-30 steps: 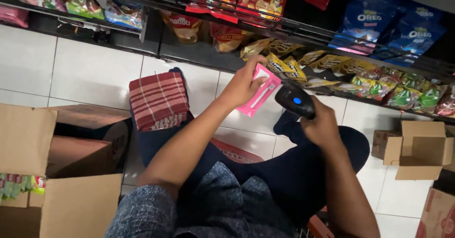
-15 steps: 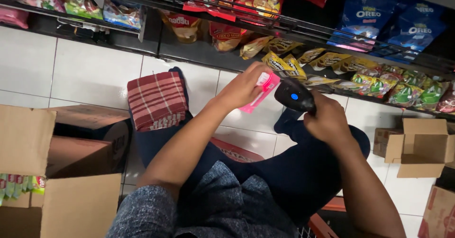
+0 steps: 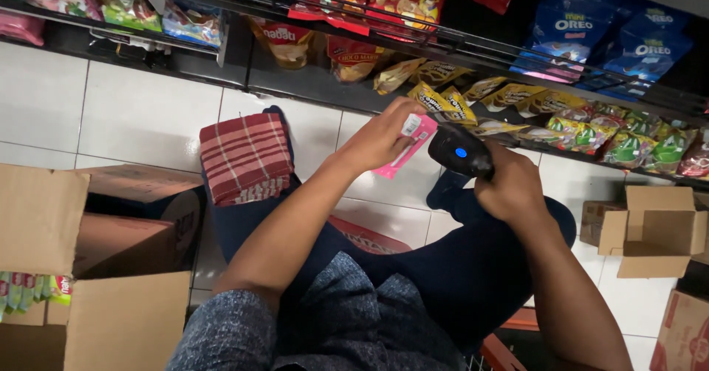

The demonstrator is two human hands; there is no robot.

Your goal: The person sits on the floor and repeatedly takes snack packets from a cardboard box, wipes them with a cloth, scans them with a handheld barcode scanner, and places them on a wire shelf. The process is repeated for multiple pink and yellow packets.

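Note:
My left hand (image 3: 378, 141) grips a slim pink packet (image 3: 405, 149) with a white label, held tilted over my lap. My right hand (image 3: 511, 186) holds a black handheld scanner (image 3: 459, 150) with a small blue light, its head almost touching the packet's label end. Both hands are raised in front of a low shelf (image 3: 473, 55) of snack packets. I sit on the white tiled floor with dark blue trousers, and a red checked cloth (image 3: 245, 157) lies on my left knee.
An open cardboard box (image 3: 81, 268) with green packets inside stands at my left. Smaller open boxes (image 3: 650, 231) sit on the floor at right. Shelves with yellow, green, blue and red snack bags run across the top.
The pink packet and the scanner have come closer together; the packet now points more downward, and the scanner's blue light shows.

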